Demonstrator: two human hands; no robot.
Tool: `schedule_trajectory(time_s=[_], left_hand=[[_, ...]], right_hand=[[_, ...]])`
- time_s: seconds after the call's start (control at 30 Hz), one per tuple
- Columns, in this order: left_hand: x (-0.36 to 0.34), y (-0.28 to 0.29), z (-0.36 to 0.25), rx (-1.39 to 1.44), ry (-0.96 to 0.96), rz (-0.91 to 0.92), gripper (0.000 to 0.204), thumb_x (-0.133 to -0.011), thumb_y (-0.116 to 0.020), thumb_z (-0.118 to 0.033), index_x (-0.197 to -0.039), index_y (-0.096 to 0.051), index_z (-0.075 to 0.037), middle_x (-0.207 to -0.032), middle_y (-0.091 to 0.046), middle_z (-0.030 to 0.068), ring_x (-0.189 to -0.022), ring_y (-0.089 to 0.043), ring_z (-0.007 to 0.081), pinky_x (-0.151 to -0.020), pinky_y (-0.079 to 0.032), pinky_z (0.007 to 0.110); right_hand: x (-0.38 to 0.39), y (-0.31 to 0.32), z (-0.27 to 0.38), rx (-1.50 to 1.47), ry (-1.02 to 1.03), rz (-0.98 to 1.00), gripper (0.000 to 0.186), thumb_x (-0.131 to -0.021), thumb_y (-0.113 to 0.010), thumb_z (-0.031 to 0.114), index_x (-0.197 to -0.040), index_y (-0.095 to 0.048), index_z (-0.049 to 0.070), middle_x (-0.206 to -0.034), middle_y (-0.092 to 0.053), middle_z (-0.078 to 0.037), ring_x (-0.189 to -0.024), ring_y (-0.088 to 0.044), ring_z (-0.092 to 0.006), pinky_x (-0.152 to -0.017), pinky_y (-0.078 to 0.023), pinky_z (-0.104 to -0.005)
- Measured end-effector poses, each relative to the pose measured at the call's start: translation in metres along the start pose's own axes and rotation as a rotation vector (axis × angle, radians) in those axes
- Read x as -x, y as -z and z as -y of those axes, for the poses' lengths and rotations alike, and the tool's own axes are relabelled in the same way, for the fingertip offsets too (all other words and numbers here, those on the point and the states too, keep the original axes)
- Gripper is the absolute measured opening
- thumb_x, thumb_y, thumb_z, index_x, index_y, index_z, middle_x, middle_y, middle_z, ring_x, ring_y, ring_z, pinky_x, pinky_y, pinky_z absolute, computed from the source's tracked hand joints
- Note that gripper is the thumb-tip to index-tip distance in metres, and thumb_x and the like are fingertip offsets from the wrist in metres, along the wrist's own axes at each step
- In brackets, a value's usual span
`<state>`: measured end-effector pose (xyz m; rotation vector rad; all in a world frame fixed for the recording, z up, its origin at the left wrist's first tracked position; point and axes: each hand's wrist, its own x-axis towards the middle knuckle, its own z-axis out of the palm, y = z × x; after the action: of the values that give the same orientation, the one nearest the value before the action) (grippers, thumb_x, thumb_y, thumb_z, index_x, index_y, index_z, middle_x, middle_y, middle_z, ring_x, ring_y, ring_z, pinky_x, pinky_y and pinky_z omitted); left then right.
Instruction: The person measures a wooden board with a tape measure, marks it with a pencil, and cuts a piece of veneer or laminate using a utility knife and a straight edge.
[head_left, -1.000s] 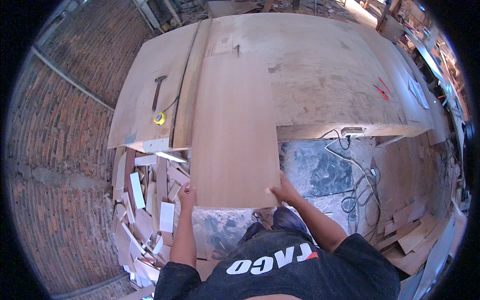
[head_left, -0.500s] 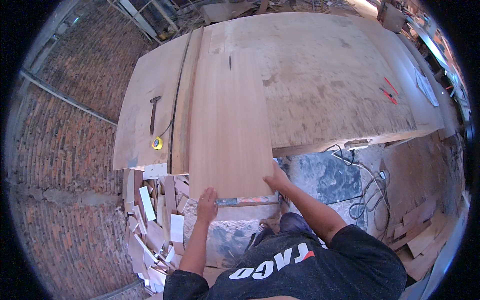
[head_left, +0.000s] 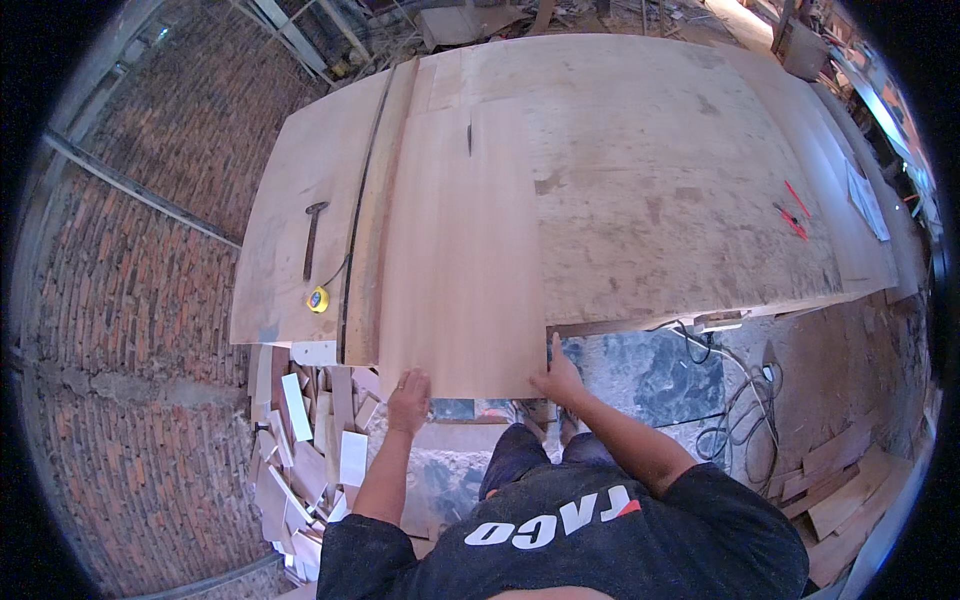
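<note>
A long pale wooden panel (head_left: 460, 260) lies lengthwise on the large worktable (head_left: 660, 170), its near end jutting past the table's front edge. At the panel's near left corner, my left hand (head_left: 409, 402) is closed on the edge. My right hand (head_left: 561, 376) grips the near right corner, one finger stretched along the side. Close to the far end, a thin dark saw blade (head_left: 469, 138) sticks up through the panel. A straight wooden fence (head_left: 390, 200) runs along the panel's left side. Undersides of the hands are hidden.
Left of the fence lie a hammer (head_left: 311, 240) and a yellow tape measure (head_left: 318, 299). Red-handled pliers (head_left: 793, 222) rest on the table's right side. Wood offcuts (head_left: 310, 450) pile up below left; a cable (head_left: 745, 400) coils on the floor at right. A brick wall (head_left: 140, 290) stands left.
The panel has slid slightly forward, away from me, along the fence, with both hands still at its near corners. My view has also shifted a little.
</note>
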<state>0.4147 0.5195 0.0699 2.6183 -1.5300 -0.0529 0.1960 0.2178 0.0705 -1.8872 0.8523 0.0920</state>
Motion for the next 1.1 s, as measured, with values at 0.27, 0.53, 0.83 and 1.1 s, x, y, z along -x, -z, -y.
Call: schedule_trajectory(time_s=[0.27,0.53,0.83,1.1], left_hand=[[-0.009,-0.001,0.013,0.023,-0.061,-0.114,0.045,-0.078,-0.069,-0.008,-0.122,-0.064,-0.009,-0.131,-0.06,0.0137,-0.126,-0.055,0.0366,-0.103,-0.051,0.044],[-0.039,0.041,0.039,0.118,-0.122,0.016,0.04,-0.072,-0.072,-0.01,-0.111,-0.065,-0.008,-0.124,-0.061,0.0091,-0.118,-0.059,0.0315,-0.095,-0.055,0.041],[-0.106,0.03,0.058,0.085,-0.029,0.076,0.034,-0.078,-0.07,-0.013,-0.112,-0.066,-0.01,-0.126,-0.061,0.006,-0.115,-0.061,0.0305,-0.091,-0.056,0.044],[-0.192,0.017,0.079,-0.017,-0.009,0.021,0.025,-0.085,-0.066,-0.014,-0.11,-0.067,-0.01,-0.125,-0.063,0.0072,-0.116,-0.062,0.0299,-0.091,-0.056,0.045]], right_hand=[[0.039,-0.013,-0.025,0.387,0.22,0.044,0.074,-0.079,-0.078,0.02,-0.144,-0.044,0.017,-0.1,-0.061,-0.022,-0.095,-0.064,-0.0458,-0.077,-0.055,-0.0522],[0.025,0.012,0.003,0.432,0.273,-0.063,0.042,-0.082,-0.071,0.015,-0.123,-0.065,0.011,-0.096,-0.066,-0.02,-0.085,-0.067,-0.0436,-0.073,-0.055,-0.0523],[-0.035,0.048,0.044,0.43,0.2,-0.051,0.044,-0.079,-0.077,0.018,-0.121,-0.067,0.008,-0.104,-0.065,-0.022,-0.097,-0.065,-0.0431,-0.082,-0.053,-0.0511],[-0.127,0.085,0.043,0.439,0.349,-0.042,0.042,-0.081,-0.076,0.022,-0.119,-0.067,0.008,-0.106,-0.066,-0.022,-0.097,-0.065,-0.0433,-0.082,-0.053,-0.05]])
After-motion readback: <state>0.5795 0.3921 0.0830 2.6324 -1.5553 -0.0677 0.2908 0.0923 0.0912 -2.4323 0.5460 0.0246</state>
